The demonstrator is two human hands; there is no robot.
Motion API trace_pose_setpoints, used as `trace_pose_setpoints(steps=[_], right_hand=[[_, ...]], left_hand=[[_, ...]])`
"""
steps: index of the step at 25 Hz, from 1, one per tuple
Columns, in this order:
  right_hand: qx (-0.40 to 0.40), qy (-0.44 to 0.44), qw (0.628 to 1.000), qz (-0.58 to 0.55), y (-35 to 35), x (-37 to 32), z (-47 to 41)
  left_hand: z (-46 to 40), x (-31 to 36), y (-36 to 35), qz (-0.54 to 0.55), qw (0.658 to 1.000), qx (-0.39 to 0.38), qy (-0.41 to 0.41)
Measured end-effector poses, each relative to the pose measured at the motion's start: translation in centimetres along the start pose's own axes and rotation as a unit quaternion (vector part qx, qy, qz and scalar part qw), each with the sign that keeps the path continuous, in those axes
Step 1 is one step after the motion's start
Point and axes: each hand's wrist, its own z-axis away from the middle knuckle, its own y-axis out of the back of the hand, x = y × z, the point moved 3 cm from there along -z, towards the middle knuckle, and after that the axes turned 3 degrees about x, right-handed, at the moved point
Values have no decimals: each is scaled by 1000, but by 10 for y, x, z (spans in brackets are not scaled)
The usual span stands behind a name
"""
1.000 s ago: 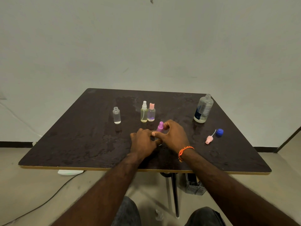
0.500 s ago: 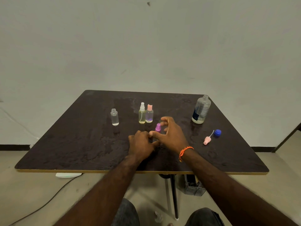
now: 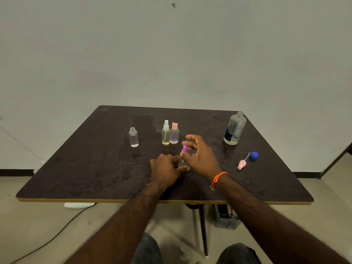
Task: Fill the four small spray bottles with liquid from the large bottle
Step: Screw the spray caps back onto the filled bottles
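Note:
My left hand (image 3: pixel 165 169) is closed around the body of a small spray bottle that stands on the dark table (image 3: pixel 85 168); only its purple sprayer top (image 3: pixel 184 149) shows. My right hand (image 3: pixel 202 157) hovers beside that top with fingers spread, its thumb tip close to the neck. Behind them stand a yellowish bottle with a white sprayer (image 3: pixel 165 135) and a bottle with a pink top (image 3: pixel 174 135), side by side. An uncapped clear small bottle (image 3: pixel 133 138) stands to the left. The large bottle (image 3: pixel 235 129), uncapped, stands at the back right.
A loose pink sprayer with its tube (image 3: pixel 242 164) and a blue cap (image 3: pixel 254 155) lie on the table's right side. Wet patches mark the tabletop. Under the table are a black leg (image 3: pixel 202 229), a grey crate (image 3: pixel 225 219) and a floor cable.
My right hand let go of the purple sprayer top and its fingers spread apart. My left hand stayed on the bottle's body. The other bottles have not moved.

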Motion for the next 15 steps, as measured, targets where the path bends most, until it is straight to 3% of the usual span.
trace_pose_setpoints(steps=[6, 12, 15], right_hand=[[62, -23, 997, 48, 4, -1, -3], [-17, 4, 1000, 5, -3, 2, 0], [47, -20, 998, 39, 4, 5, -2]], left_hand=[[1, 1, -1, -16, 1000, -8, -2], [1, -1, -1, 1, 1000, -12, -4], [0, 0, -3, -30, 999, -15, -6]])
